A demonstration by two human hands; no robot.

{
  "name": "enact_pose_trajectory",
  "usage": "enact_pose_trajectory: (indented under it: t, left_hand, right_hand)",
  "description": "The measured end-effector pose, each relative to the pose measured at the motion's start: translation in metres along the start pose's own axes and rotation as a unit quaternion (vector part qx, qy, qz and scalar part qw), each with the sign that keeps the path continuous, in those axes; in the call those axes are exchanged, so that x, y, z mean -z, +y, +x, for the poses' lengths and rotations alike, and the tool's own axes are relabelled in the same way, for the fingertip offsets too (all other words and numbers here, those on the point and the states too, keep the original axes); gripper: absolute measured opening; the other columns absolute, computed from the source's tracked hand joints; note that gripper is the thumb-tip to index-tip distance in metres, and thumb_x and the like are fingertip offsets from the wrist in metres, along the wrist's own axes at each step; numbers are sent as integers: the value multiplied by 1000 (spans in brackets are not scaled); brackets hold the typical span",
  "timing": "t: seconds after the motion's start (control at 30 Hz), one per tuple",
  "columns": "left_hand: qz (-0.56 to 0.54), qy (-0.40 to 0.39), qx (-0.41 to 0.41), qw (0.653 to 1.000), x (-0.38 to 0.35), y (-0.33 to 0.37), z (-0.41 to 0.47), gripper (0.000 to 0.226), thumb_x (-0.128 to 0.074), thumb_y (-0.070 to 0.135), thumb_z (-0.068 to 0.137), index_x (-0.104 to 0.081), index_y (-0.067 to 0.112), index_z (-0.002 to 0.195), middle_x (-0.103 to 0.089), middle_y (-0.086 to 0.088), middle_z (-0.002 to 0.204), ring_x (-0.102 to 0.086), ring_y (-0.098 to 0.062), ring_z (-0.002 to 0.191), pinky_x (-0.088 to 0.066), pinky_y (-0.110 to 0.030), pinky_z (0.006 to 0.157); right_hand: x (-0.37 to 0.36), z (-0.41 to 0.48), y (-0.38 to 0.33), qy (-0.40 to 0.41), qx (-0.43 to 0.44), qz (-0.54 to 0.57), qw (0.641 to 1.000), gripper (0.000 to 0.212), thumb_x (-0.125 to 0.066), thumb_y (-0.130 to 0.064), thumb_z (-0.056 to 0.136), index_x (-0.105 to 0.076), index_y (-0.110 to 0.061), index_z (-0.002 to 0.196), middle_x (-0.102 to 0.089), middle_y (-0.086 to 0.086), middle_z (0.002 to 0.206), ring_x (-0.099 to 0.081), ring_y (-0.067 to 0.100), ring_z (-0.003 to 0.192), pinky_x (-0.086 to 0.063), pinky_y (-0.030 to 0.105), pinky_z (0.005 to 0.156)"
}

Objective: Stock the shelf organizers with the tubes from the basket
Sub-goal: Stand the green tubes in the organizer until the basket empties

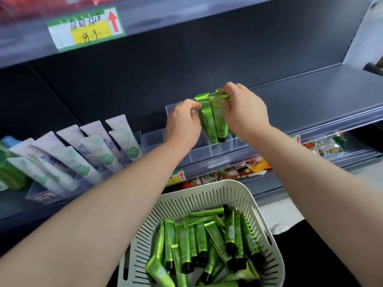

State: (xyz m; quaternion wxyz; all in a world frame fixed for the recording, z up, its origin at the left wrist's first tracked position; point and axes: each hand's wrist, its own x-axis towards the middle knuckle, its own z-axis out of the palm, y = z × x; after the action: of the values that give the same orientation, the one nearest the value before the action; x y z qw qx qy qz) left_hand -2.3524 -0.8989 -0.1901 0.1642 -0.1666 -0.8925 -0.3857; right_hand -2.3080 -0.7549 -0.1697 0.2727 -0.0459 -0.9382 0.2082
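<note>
A green tube (pixel 205 125) in the organizer (pixel 202 151) is showing "Chamomile" running along its side. The tag (pixel 86 27) on the upper shelf (pixel 165 23) is carrying a red up arrow, blurred handwritten characters and what looks like "49". A smaller tag (pixel 176 178) below is showing another red up arrow, its number blurring out.

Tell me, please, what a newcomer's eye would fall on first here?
Both hands meet at mid-shelf: the right hand grips a green tube standing in the clear organizer, and the left hand pinches the standing green tubes beside it. Below, a white slotted basket holds many more loose tubes.
</note>
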Motion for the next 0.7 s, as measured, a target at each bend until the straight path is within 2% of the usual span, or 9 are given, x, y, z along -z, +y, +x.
enact_pose_trajectory:
  t: [0.2,0.33,0.47,0.57,0.7]
  left_hand:
    - [2,-21,-11,1000,1,-2,-7,29,-48,5,95,-67,20,109,-66,2,114,-59,-18,106,-50,-34,88]
    - [4,-31,-6,1000,1,-4,-10,29,-48,5,94,-68,22,108,-66,4,113,-59,-14,105,-51,-32,88]
    - [5,-39,-1,999,2,-9,-14,27,-48,5,95,-68,20,106,-65,3,112,-59,-12,103,-49,-27,86]
    - [13,-48,6,999,2,-14,-18,28,-48,5,96,-67,21,108,-65,3,114,-58,-12,104,-49,-27,86]
    - [12,-53,2,999,0,-22,-33,29,-47,6,96,-67,22,108,-66,5,113,-60,-15,105,-51,-33,88]
  right_hand:
    - [-9,8,1,-14,-18,-22,1000,29,-43,-18,94,-52,-17,121,-57,5,115,-57,31,98,-40,34,67]
    - [-23,1,7,-54,-28,-34,998,32,-44,-16,94,-51,-19,125,-57,4,122,-58,31,100,-36,32,65]
    - [-32,-6,14,-59,-34,-35,997,34,-47,-10,91,-53,-20,123,-57,3,121,-57,29,103,-34,30,66]
    - [-32,-8,15,-29,-23,-36,999,33,-46,-11,93,-53,-19,123,-56,5,121,-53,29,108,-36,32,67]
    - [-32,-26,11,86,50,-36,994,35,-50,-4,83,-59,-13,116,-56,13,112,-52,36,99,-39,39,71]
